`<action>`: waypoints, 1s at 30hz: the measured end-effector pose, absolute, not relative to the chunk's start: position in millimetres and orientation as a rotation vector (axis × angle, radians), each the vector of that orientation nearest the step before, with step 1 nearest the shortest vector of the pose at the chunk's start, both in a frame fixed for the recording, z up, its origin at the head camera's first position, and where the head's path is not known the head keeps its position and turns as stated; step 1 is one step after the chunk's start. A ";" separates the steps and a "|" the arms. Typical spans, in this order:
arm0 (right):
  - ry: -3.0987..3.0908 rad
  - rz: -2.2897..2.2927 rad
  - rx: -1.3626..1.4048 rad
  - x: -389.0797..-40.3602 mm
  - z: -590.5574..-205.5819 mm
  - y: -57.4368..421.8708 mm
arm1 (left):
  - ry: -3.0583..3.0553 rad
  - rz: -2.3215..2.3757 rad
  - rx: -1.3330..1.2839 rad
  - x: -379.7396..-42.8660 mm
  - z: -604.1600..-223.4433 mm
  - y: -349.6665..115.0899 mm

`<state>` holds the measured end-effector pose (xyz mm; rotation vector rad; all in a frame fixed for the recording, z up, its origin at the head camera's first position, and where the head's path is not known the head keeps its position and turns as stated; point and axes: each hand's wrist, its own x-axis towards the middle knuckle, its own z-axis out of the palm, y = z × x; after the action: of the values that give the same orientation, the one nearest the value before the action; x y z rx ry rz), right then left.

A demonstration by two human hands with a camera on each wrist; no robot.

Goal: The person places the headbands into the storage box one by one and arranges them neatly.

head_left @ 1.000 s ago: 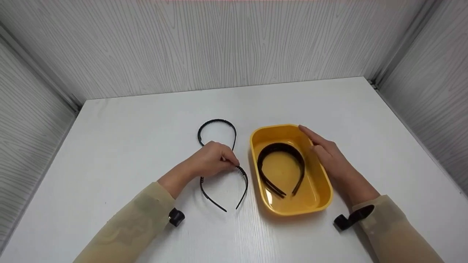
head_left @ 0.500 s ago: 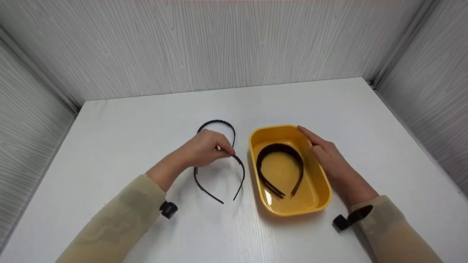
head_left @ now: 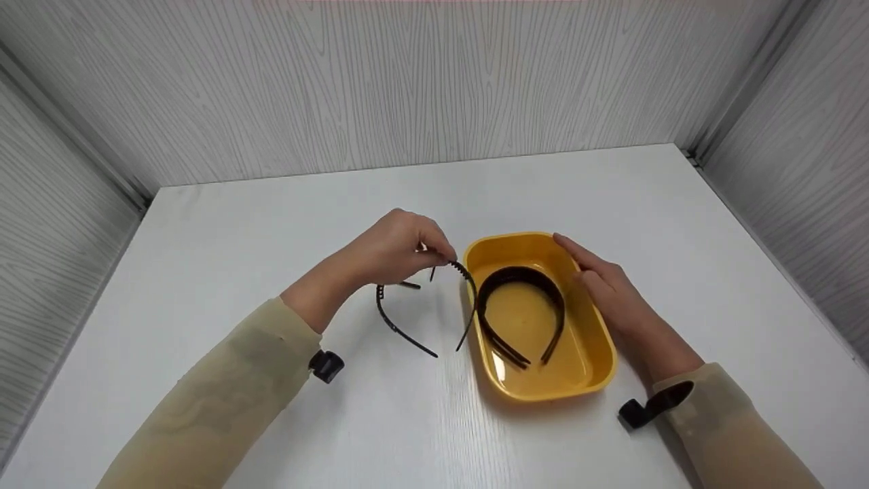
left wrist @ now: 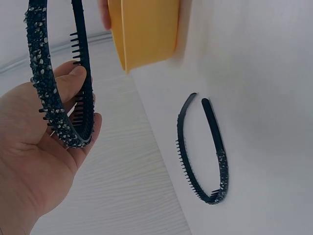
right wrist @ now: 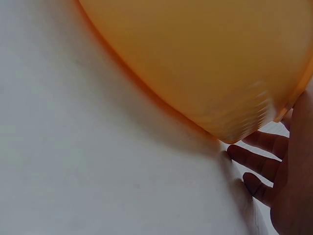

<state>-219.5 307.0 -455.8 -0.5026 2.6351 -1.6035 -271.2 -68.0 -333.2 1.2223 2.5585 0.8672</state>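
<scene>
My left hand [head_left: 407, 248] pinches the top of a black toothed headband [head_left: 468, 285], holding it raised just left of the yellow bin [head_left: 543, 394]. Dark glittery stones stud this headband's outer face [left wrist: 41, 63] in the left wrist view. Beneath the hand, another studded headband [left wrist: 222, 169] lies on the table; in the head view the hand hides most of it. Inside the bin, dark headbands [head_left: 519, 273] lie nested together, prongs toward me. Against the bin's right side rests my right hand [head_left: 614, 292], its fingers extended along the wall and rim.
A white table [head_left: 271, 224] carries everything. Pale wood-grain panels rise at the back [head_left: 407, 81], left and right. Each sleeve cuff has a small black device [head_left: 327, 367] strapped to it.
My left hand has lifted the headband off the table, moving up and then right, so one prong now overlaps the bin's left rim. The right hand and bin have stayed put.
</scene>
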 end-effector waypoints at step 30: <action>2.565 -1.631 -0.421 -218.3 -454.8 306.3 | 2.508 0.844 1.407 -276.7 -340.3 34.9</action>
<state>-218.3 306.3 -454.8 -0.4212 2.5647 -1.6307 -276.7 34.9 -340.3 1.4074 2.5085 0.8438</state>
